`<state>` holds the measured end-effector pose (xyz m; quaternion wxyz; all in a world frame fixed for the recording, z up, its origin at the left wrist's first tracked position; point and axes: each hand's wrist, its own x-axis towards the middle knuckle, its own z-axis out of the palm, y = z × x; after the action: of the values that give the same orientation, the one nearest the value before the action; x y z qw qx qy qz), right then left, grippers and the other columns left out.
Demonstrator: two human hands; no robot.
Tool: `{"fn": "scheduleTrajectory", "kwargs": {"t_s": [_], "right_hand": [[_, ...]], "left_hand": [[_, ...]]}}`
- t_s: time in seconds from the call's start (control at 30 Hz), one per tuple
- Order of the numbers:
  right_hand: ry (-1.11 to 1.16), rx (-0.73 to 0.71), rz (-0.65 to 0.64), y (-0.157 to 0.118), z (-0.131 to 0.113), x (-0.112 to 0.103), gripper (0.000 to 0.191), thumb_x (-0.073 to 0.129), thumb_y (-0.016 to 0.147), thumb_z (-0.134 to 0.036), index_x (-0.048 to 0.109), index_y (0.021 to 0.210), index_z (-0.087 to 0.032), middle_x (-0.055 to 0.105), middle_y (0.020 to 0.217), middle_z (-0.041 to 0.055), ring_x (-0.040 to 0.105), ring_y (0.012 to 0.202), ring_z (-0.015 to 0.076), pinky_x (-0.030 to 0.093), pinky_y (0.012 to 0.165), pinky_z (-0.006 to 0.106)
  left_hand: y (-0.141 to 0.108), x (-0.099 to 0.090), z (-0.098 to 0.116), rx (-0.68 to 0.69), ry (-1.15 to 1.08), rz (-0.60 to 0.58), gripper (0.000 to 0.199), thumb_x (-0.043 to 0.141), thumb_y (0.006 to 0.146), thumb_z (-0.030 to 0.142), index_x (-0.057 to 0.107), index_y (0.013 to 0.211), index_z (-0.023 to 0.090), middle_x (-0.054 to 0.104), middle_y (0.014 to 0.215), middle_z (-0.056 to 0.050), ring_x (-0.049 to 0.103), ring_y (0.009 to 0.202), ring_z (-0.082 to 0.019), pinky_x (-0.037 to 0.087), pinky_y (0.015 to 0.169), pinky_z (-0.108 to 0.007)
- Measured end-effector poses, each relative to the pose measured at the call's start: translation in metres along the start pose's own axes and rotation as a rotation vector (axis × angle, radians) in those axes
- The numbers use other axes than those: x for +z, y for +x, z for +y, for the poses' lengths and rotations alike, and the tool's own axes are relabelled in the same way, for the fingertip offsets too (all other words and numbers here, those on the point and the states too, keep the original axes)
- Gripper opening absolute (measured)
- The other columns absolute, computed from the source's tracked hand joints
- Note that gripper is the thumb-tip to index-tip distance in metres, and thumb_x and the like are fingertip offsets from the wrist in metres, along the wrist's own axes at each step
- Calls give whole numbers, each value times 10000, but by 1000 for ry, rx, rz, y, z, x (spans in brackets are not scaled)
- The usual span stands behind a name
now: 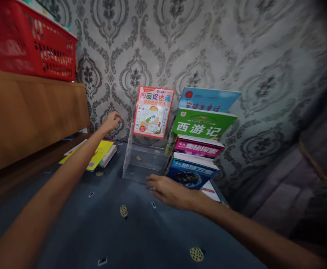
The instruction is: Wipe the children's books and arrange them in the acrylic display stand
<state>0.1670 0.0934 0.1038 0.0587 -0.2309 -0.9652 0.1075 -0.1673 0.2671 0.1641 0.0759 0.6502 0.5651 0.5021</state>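
Note:
A clear tiered book rack [127,158] stands against the wall. On its top left tier leans a red-bordered picture book [153,112]. Its right half holds a light-blue book [208,98], a green book [204,123], magenta-titled books [199,148] and dark-blue books [191,173], one row before another. My left hand [112,121] hovers left of the red-bordered book, apart from it, with loosely bent fingers and nothing visible in them. Close to the rack's lower front edge is my right hand [166,189], fingers stretched leftward and holding nothing visible; whether it touches the rack I cannot tell.
A stack of books with a yellow cover [102,152] lies left of the rack, partly behind my left forearm. Further left stands a wooden cabinet [37,119] with a red basket [31,41] on top. Dark patterned cloth [118,235] covers the surface. Patterned wallpaper [135,67] is behind.

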Motion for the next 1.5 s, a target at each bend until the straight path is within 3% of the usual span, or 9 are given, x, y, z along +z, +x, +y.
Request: {"fn": "scheduleTrajectory", "kwargs": {"t_s": [0.2,0.33,0.43,0.53,0.7,0.83,1.0,1.2,1.5], "right_hand": [[242,56,36,-33,5,84,268,462,973,-210,681,1128,-200,678,1238,130,603,1239,249,510,1033,415],[328,129,188,-45,8,120,265,477,982,-273,666,1167,-257,645,1327,97,595,1261,235,501,1068,429],[361,150,260,-49,8,137,267,469,989,-294,666,1164,-256,651,1319,96,575,1293,243,468,1111,461],[386,165,323,-51,7,150,266,458,995,-304,668,1151,-258,648,1324,101,558,1316,258,443,1129,512],[388,158,411,-54,0,162,266,456,992,-258,653,1171,-255,640,1341,112,580,1291,260,390,1155,567],[406,172,413,-55,-4,159,259,460,985,-259,677,1126,-253,652,1325,109,585,1284,268,413,1140,565],[459,194,414,-56,-6,153,277,454,984,-279,693,1122,-259,659,1314,110,599,1264,271,394,1151,556],[509,200,401,-55,-4,152,266,468,980,-289,709,1074,-227,676,1286,123,616,1236,270,378,1146,574],[524,128,448,-57,0,160,250,479,971,-237,708,1067,-213,695,1244,127,627,1199,257,431,1093,531]], "left_hand": [[-81,-64,-56,-132,350,-290,361,543,743,492,709,881,202,761,932,-82,668,920,-265,502,829,-319],[-136,-82,-78,-170,446,-510,722,606,653,638,681,1187,158,696,1256,-155,636,1145,-324,481,961,-367],[-167,-90,-86,-131,587,-645,939,617,668,672,481,1455,179,466,1522,-170,448,1389,-345,386,1092,-426],[-190,-95,-90,-77,824,-693,946,611,752,563,277,1566,217,307,1609,-173,287,1485,-360,315,1132,-517],[-210,-93,-89,-1,945,-568,634,364,901,212,357,1535,210,379,1584,-125,388,1448,-284,349,1134,-467],[-222,-92,-70,-8,972,-539,617,277,900,126,421,1495,206,469,1533,-109,460,1402,-264,374,1132,-436],[-245,-87,-20,-41,1059,-609,617,330,858,73,460,1451,185,579,1411,-192,596,1259,-317,510,961,-457],[-295,-58,44,-160,1139,-722,506,325,881,73,538,1338,44,677,1138,-309,731,902,-375,560,742,-480],[-352,-17,97,-121,1015,-982,393,341,854,-8,678,1038,77,715,962,-219,724,935,-314,553,806,-410]]}}
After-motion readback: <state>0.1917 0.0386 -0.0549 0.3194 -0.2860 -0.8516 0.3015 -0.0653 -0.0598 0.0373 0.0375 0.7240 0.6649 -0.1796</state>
